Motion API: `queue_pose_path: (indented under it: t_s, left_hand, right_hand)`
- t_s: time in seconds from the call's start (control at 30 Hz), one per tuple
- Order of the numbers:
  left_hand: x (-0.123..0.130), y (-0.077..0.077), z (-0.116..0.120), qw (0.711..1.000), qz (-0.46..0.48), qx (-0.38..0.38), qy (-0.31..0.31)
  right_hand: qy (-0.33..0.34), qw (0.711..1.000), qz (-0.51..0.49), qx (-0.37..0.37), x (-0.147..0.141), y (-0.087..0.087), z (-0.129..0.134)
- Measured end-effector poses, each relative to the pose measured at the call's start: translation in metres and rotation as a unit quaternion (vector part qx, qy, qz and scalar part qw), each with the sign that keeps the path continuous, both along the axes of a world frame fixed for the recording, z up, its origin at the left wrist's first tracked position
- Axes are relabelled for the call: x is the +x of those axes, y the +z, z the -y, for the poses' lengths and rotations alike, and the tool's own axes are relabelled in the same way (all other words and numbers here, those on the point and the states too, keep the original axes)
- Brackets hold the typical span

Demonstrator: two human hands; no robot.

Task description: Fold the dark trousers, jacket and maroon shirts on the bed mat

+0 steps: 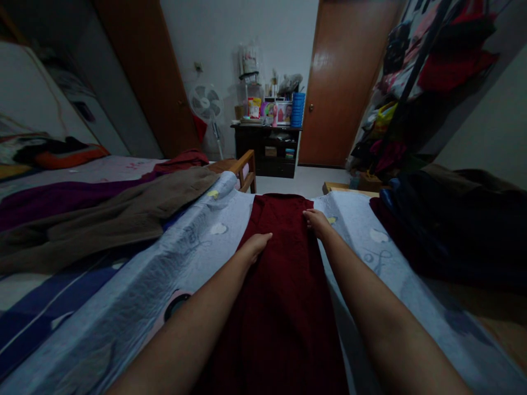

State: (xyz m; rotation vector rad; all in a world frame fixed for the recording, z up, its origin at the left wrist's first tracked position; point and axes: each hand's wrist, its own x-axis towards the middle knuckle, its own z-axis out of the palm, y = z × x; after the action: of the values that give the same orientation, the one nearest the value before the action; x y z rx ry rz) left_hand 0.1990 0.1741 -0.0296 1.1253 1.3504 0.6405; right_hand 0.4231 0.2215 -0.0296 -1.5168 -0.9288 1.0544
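Observation:
A dark red garment, which looks like a pair of trousers (284, 296), lies lengthwise on the pale blue patterned sheet (214, 247), its waistband at the far end. My left hand (258, 244) rests on its left part, thumb toward the middle; the fingers look curled on the cloth, though they are partly hidden. Farther up, at the right edge just below the waistband, my right hand (316, 220) pinches the cloth between thumb and fingers. A pink phone-like object with a round dark part (177, 303) is partly covered by my left forearm.
Brown and purple clothes (107, 211) are spread to the left. A stack of dark folded clothes (461, 219) sits at the right. Beyond the wooden bed end (247, 167) stand a white fan (207, 101), a dark cabinet (263, 148) and a brown door (341, 82).

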Motion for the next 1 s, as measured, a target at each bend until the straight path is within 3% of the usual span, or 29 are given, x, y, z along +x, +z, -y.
queue_pose_path:
  t_s: [0.1, 0.2, 0.27, 0.4, 0.5, 0.6, 0.73, 0.87, 1.0]
  left_hand:
    - [0.004, 0.004, 0.002, 0.991, 0.109, -0.071, -0.017]
    - [0.007, 0.007, 0.003, 0.954, 0.269, -0.13, -0.024]
    - [0.008, 0.006, 0.003, 0.937, 0.322, -0.138, -0.005]
    - [0.009, 0.0, 0.002, 0.944, 0.297, -0.087, 0.113]
    - [0.008, -0.008, 0.003, 0.958, 0.223, 0.026, 0.179]
    - [0.004, -0.016, 0.005, 0.962, 0.124, 0.129, 0.207]
    - [-0.005, -0.018, 0.007, 0.982, 0.093, 0.064, 0.153]
    - [-0.013, -0.018, 0.009, 0.985, 0.15, -0.028, 0.083]
    - [-0.02, -0.026, 0.015, 0.974, 0.173, -0.07, 0.127]
  right_hand:
    - [-0.025, 1.0, -0.004, 0.0, 0.0, 0.001, -0.012]
    - [-0.03, 0.999, -0.018, 0.0, 0.0, -0.003, -0.019]
    - [-0.03, 0.999, -0.029, -0.003, 0.0, -0.007, -0.022]
    - [-0.034, 0.998, -0.046, 0.0, 0.004, -0.017, -0.027]
    - [-0.038, 0.998, -0.055, 0.009, 0.007, -0.025, -0.03]
    - [-0.038, 0.997, -0.058, 0.018, 0.009, -0.032, -0.034]
    - [-0.036, 0.997, -0.054, 0.033, 0.011, -0.037, -0.041]
    - [-0.027, 0.995, -0.047, 0.079, 0.01, -0.036, -0.049]
    - [-0.009, 0.993, -0.047, 0.105, 0.005, -0.035, -0.051]
